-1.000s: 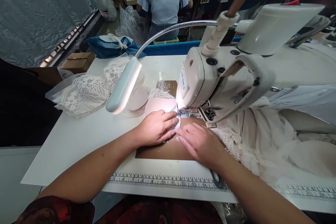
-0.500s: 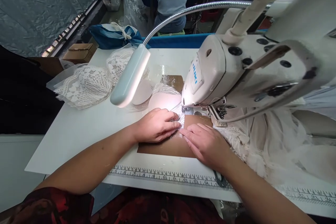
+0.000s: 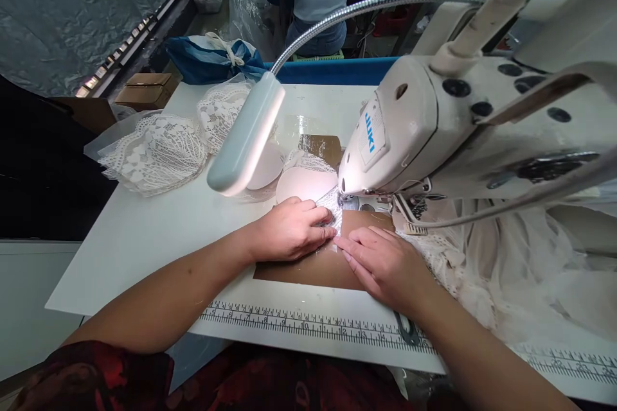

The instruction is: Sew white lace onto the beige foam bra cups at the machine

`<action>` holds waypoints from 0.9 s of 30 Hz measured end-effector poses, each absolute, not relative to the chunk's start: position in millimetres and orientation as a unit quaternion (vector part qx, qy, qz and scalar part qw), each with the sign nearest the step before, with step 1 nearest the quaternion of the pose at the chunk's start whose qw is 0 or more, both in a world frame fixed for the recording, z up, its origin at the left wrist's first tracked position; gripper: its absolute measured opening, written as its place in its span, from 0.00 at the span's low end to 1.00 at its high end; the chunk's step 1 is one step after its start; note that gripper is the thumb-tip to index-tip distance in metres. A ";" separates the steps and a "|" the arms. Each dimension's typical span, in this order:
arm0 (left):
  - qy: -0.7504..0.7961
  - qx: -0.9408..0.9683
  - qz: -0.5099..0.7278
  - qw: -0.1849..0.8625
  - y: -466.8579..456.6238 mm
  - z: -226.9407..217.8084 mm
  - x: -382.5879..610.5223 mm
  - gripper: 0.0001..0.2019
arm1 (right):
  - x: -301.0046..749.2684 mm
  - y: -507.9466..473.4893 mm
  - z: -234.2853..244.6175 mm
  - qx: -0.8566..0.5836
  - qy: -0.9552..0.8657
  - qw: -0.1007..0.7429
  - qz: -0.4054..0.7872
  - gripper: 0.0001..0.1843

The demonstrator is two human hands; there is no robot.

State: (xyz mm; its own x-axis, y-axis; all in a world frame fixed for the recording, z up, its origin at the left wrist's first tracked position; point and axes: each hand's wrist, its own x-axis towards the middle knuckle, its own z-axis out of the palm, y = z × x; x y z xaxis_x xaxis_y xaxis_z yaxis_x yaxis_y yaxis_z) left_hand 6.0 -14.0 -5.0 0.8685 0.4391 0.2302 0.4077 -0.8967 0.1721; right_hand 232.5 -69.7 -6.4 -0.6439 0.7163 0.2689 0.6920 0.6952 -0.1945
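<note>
White lace (image 3: pixel 337 218): under our left hand (image 3: pixel 292 229), fingers bunched.
Right hand (image 3: pixel 383 263): fingers narrow, pinch uncertain.
JUKI sewing machine (image 3: pixel 409 119): nearer now, contact with lace unbroken.

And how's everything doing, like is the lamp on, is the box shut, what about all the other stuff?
Lamp: on
Sewing machine: can't tell if it's running
Left hand: fingers bent, on the lace strip
Right hand: fingertips by the strip's near end
Lace strip: partly covered by fingers
Brown sheet: flat
Cardboard box: looks shut
Blue bundle: tied
Sheer cloth: heaped, creased
</note>
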 end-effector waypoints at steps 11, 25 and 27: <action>0.207 0.966 0.142 0.059 -13.9 -5.9 6.1 0.14 | 233.9 -67.0 -7.2 -0.419 -0.889 0.185 0.027 0.16; 0.231 0.959 0.148 0.079 -10.7 -3.7 10.0 0.18 | 230.6 -66.1 -7.5 -0.408 -0.902 0.142 -0.019 0.15; 0.240 0.959 0.139 0.060 -9.9 -3.9 13.1 0.18 | 230.5 -66.0 -7.4 -0.407 -0.902 0.145 -0.019 0.15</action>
